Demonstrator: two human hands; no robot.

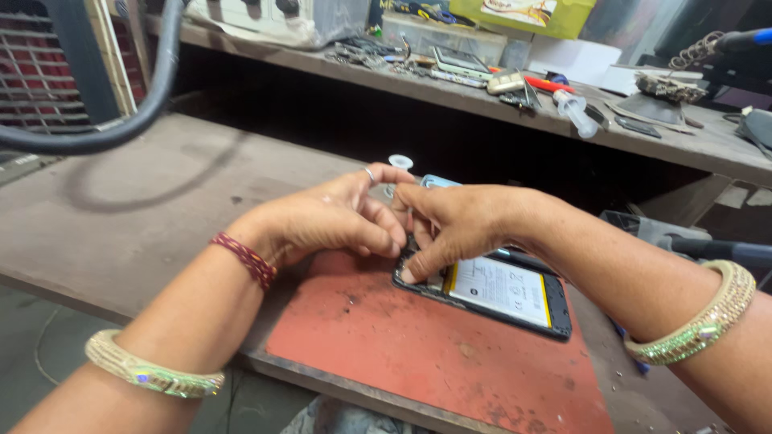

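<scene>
Nearest the camera, two forearms reach in from the lower corners, each with a pale, stone-set bangle (153, 374); the left wrist also carries a dark red thread band (245, 259). Beneath them a worn red mat (418, 354) lies on the grey counter (112, 217). On the mat rests an opened phone (498, 293), back cover off, with its white-labelled battery (503, 291) facing up.

Both hands meet over the phone's upper end. The left hand (326, 221), a ring on one finger, has its fingers (386, 233) curled inward and pinched close together beside the right hand; whether they grip some small part cannot be told. The right hand (458, 225) presses its thumb down on the phone's top edge while its other fingers (410, 197) bend upward, closed around something too small to make out.

Just behind the hands, a small white plastic cap (400, 161) and a pale blue piece (438, 181) peek out. Farther off, a thick black cable (129, 120) loops at the left, and a raised shelf (450, 92) holds scattered tools, a red-handled tool (547, 83), and a clear syringe (577, 112).
</scene>
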